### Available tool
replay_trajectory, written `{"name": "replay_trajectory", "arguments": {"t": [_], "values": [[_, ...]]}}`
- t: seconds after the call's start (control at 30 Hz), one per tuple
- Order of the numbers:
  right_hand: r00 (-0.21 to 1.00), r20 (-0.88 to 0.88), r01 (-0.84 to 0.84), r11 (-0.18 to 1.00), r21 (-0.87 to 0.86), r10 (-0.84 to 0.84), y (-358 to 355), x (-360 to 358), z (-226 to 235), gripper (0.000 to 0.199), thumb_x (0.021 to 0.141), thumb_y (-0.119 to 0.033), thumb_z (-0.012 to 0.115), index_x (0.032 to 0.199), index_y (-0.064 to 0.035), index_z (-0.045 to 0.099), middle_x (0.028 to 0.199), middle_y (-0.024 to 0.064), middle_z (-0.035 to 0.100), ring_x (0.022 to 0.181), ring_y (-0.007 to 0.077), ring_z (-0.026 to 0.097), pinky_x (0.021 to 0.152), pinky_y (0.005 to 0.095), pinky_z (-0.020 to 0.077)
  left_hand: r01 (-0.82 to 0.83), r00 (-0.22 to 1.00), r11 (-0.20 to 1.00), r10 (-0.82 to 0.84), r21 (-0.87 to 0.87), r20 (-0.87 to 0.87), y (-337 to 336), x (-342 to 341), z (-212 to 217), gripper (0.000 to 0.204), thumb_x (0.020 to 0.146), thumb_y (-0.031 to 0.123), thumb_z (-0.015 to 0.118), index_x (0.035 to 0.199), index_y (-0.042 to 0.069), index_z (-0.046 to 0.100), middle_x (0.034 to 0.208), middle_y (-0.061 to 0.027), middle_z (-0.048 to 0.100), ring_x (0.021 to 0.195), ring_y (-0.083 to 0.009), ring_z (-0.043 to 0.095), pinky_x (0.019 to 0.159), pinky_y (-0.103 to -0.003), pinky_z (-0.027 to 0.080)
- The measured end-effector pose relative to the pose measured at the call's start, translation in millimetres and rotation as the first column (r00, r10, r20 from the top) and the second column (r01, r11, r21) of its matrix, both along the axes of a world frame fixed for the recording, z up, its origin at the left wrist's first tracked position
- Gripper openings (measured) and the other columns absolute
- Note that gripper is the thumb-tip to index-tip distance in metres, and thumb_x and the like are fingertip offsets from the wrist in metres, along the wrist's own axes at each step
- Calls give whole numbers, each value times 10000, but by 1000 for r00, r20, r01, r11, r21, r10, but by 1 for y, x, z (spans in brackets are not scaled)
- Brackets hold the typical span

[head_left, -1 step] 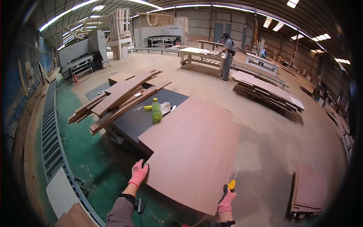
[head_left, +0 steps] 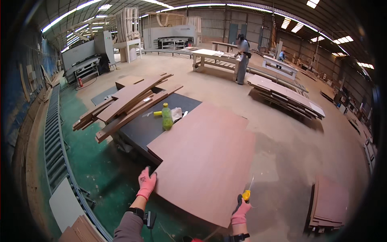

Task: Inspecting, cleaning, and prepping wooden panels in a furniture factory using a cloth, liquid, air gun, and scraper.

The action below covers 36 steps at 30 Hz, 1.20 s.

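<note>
Green floor [head_left: 94,161], left hand [head_left: 147,184] (printed glove [head_left: 143,179])

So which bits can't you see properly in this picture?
All in the head view:
The underside of the broad, flat, reddish-brown wooden panel: hidden by its own top.
Part of the small yellow tool with a thin pale strip: covered by the right hand in a pink-and-black glove.
Most of the small red thing: cut off by the lower edge.
What the distant person in blue is doing: too small.
</note>
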State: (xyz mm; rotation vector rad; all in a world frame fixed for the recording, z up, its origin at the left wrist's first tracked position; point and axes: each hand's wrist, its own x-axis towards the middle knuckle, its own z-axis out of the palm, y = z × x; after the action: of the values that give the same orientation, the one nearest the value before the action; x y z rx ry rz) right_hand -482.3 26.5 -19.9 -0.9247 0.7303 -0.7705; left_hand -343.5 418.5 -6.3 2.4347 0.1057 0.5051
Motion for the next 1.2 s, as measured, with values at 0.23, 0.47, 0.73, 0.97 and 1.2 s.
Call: {"name": "replay_trajectory", "arguments": {"t": [0.23,0.47,0.73,0.97,1.2], "values": [[995,-96,-19,998,-54,14,1,69,-25,248,838,-18,614,1060,66,542,933,67,592,767,155,584,680,269,486,318,812,928,-372,-193,-450,-91,-95,-33,421,890,116,437,1278,-40,396,1315,-259,402,1237,-386,377,1037,-453,304],[835,-379,-506,827,-244,399,-12,110,-7,250,842,-38,601,1069,39,531,764,45,579,597,110,539,511,254,464,-219,924,790,-20,-573,-381,-173,3,-59,1035,803,482,586,1355,-177,8,1434,-361,105,1360,-443,123,1117,-442,144],[757,-307,-643,741,-194,577,-27,145,-35,251,820,-87,634,1017,52,563,754,80,608,591,150,555,520,302,458,-59,888,942,-102,-331,-448,-110,30,-22,773,884,430,487,1399,-56,177,1430,-304,232,1339,-423,224,1103,-438,213],[599,-467,-800,492,-342,650,46,4,61,281,796,-130,639,1018,41,626,746,70,640,594,142,581,540,280,483,-105,911,585,-268,-805,-314,-25,-139,-22,536,930,273,491,1349,-36,361,1322,-162,480,1212,-279,472,1033,-354,357],[-180,-887,-568,-781,-259,426,256,-66,81,438,787,-317,655,1154,-99,563,884,139,641,844,312,636,752,360,499,239,963,-366,211,-899,170,-1,-258,21,431,955,273,426,1289,0,423,1140,-181,572,1062,-272,566,995,-399,414]]}}
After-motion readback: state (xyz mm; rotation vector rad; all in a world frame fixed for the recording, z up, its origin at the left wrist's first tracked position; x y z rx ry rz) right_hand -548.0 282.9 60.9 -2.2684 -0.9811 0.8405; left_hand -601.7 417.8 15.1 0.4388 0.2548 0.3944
